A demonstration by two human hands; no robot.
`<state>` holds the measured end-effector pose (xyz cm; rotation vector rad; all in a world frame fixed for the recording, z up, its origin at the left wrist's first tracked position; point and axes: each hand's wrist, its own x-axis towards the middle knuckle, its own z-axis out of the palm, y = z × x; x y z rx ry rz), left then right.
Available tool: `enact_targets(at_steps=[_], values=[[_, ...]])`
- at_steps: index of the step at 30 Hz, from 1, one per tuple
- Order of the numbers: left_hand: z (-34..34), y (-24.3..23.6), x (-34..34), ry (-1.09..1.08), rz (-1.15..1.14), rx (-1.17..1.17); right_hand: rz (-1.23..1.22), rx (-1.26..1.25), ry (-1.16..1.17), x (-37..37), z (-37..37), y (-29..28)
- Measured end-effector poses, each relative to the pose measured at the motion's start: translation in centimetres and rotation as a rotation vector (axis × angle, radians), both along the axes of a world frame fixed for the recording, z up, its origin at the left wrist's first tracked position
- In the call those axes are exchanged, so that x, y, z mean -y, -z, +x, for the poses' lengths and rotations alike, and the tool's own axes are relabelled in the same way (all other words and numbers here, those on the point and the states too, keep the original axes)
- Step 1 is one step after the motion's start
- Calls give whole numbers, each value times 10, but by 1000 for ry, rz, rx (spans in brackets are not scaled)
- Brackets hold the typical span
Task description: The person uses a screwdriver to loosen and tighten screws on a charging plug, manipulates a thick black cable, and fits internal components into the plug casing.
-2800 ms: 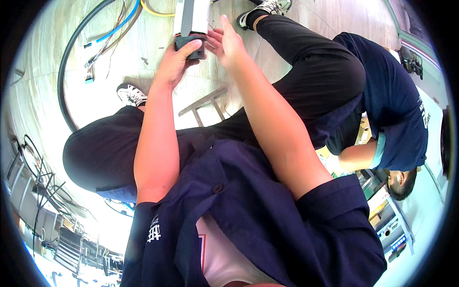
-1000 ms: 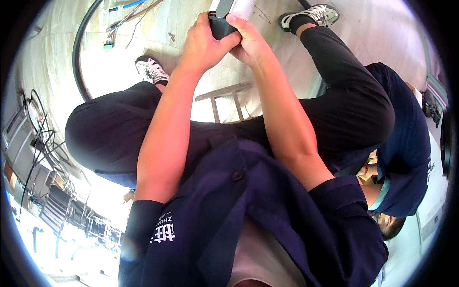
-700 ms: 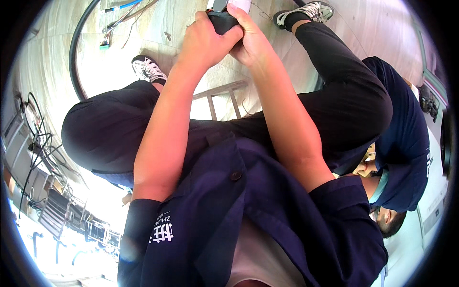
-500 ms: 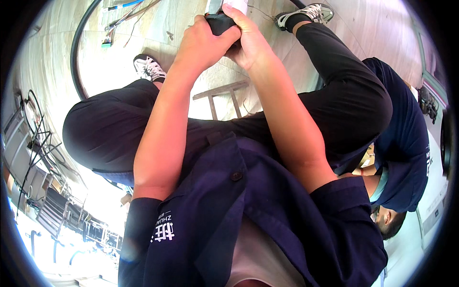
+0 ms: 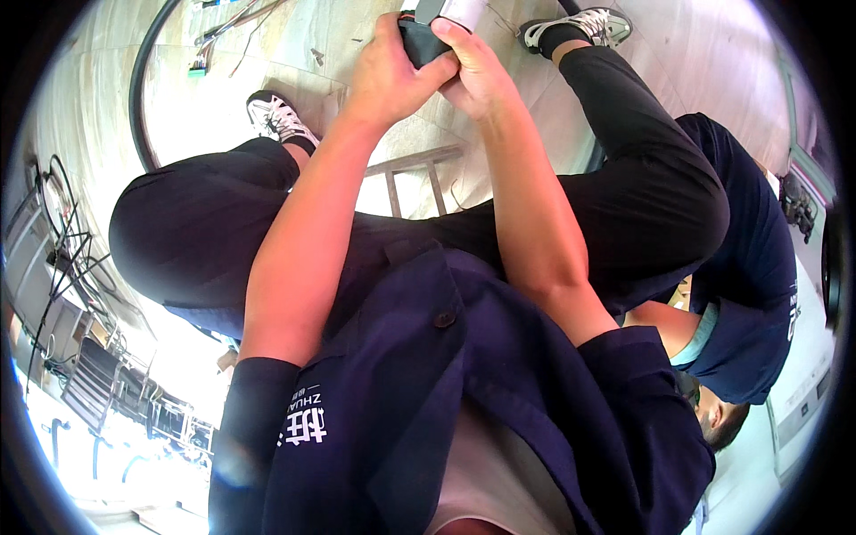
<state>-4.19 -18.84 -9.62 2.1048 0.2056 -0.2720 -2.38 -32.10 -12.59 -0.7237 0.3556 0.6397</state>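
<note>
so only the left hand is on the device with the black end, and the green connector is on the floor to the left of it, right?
Not quite: the right hand is on the device too, as the head view shows, together with the left hand. The green connector is indeed on the floor to the left.

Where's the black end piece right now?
In the head view, the black end piece is at top centre, held between the left hand and the right hand, adjoining the white and grey body.
</note>
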Motion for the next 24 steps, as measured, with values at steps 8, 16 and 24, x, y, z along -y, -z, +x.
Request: enact_targets(at_steps=[8,16,24], values=[[3,-6,0,-14,27,-32,-4,-72,53,-6,-4,-7],[4,-26,-12,44,173,-236,25,-209,131,-28,-11,-30],[-6,-15,-27,11,51,-283,-153,-270,-32,-31,-11,-41]])
